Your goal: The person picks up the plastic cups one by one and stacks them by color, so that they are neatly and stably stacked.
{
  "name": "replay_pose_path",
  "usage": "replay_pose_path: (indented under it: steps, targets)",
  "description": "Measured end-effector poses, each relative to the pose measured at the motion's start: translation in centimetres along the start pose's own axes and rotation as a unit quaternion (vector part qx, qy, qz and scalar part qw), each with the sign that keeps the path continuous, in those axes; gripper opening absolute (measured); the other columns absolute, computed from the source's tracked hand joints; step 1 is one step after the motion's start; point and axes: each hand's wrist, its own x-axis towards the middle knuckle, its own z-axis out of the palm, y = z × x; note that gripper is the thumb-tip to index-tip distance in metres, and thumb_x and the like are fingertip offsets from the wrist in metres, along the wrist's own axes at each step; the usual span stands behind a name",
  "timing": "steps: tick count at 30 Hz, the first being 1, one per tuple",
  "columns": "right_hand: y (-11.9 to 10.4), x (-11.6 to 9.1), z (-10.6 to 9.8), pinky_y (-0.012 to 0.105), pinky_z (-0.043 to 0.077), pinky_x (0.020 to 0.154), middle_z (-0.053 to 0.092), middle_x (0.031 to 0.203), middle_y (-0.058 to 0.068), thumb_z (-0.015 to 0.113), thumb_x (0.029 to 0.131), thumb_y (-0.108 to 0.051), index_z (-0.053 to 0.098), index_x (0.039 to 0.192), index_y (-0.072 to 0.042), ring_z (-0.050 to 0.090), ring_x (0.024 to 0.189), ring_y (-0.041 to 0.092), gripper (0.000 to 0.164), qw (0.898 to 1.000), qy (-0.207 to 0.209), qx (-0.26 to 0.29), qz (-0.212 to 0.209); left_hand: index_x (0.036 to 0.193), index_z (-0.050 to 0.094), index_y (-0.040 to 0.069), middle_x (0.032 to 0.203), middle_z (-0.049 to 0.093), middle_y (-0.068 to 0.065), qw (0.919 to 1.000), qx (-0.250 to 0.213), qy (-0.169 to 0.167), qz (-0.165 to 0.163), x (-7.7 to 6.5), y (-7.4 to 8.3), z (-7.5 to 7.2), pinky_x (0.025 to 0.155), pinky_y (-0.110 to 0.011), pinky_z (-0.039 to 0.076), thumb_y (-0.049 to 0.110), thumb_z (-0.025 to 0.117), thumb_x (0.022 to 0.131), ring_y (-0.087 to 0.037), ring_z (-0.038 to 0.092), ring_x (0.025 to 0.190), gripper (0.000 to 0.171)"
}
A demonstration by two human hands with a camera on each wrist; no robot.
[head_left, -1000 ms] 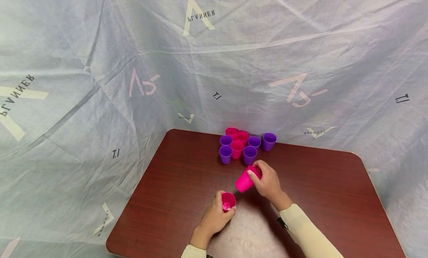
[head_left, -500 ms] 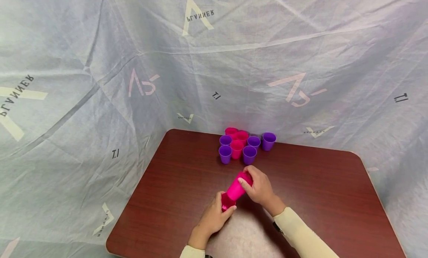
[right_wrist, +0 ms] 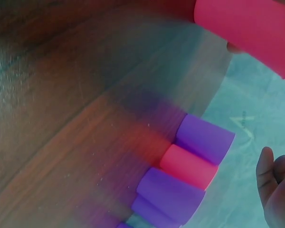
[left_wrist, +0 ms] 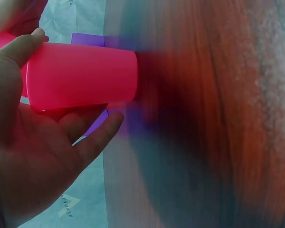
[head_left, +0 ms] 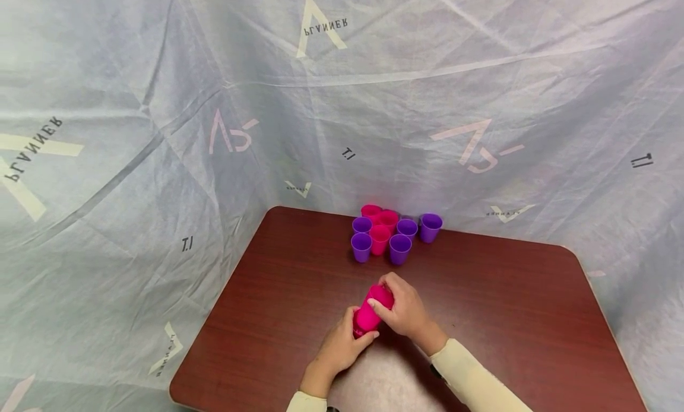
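Observation:
My left hand [head_left: 342, 344] grips a pink cup [left_wrist: 83, 76] from its left side, just above the table. My right hand [head_left: 406, 310] holds a second pink cup [head_left: 370, 317] tilted, its lower end inside the mouth of the first. How deep it sits is hidden by the fingers. In the left wrist view, the left thumb lies across the cup near its rim, and the right hand [left_wrist: 19, 14] shows at the upper left corner. The right wrist view has the lower pink cup [right_wrist: 247, 28] at top right and part of my right hand [right_wrist: 280, 185] at the right edge.
Purple cups, such as one front purple cup [head_left: 399, 249], and pink cups, such as the middle pink cup [head_left: 380, 240], stand upright in a cluster at the back of the brown table [head_left: 278, 317]. A grey cloth [head_left: 342, 103] hangs behind and to the left.
My right hand has moved down and left, bringing its pink cup into the mouth of the one in my left hand. The left hand has stayed nearly in place. The cluster stands unmoved.

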Motion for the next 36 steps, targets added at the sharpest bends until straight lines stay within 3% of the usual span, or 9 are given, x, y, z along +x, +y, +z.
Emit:
replay_pose_path:
  steps: [6,12,20,30,36]
  targets:
    - [-0.7,-0.3,0.4,0.014,0.044,0.059,0.057,0.091,-0.006,0.081,0.081,-0.041,0.059,0.102,-0.013,0.050,0.074,0.002,0.042,1.000,-0.021,0.009,-0.006,0.138,0.052,0.013,0.117,0.069,-0.003,0.9999,-0.008,0.003,0.013,0.1,-0.3,0.0,0.082,-0.028,0.054,0.052,0.074,0.095,-0.011,0.065,0.098,0.061]
    - [-1.1,-0.7,1.1,0.012,0.047,0.062,0.057,0.092,-0.008,0.085,0.079,-0.046,0.058,0.104,-0.016,0.053,0.078,0.002,0.047,0.998,-0.054,0.018,-0.030,0.137,0.051,0.010,0.125,0.071,-0.009,0.9989,0.018,0.019,0.039,0.1,-0.5,0.1,0.092,-0.039,0.059,0.038,0.076,0.094,-0.022,0.071,0.110,0.057]
    - [-1.3,-1.5,2.1,0.011,0.046,0.067,0.058,0.094,-0.007,0.086,0.077,-0.055,0.062,0.106,-0.016,0.054,0.082,0.004,0.055,0.995,-0.081,0.011,-0.050,0.138,0.050,0.006,0.122,0.073,-0.012,0.9958,0.040,0.044,0.070,-0.1,-0.5,0.7,0.091,-0.040,0.061,0.029,0.077,0.091,-0.024,0.074,0.107,0.059]
    - [-1.2,-1.8,2.4,0.013,0.046,0.067,0.059,0.097,-0.004,0.085,0.080,-0.058,0.066,0.108,-0.016,0.056,0.082,0.007,0.054,0.994,-0.096,0.012,-0.053,0.133,0.052,0.005,0.119,0.074,-0.011,0.9963,0.020,0.047,0.070,0.1,-0.8,0.9,0.090,-0.038,0.061,0.026,0.079,0.089,-0.025,0.073,0.106,0.056]
    - [-0.7,-2.4,2.6,0.016,0.045,0.069,0.060,0.099,-0.002,0.082,0.081,-0.059,0.067,0.113,-0.018,0.058,0.082,0.012,0.054,0.991,-0.120,0.003,-0.063,0.135,0.051,0.005,0.119,0.074,-0.013,0.9986,-0.014,0.025,0.044,0.1,-0.9,0.7,0.090,-0.038,0.060,0.027,0.080,0.089,-0.027,0.074,0.105,0.058]
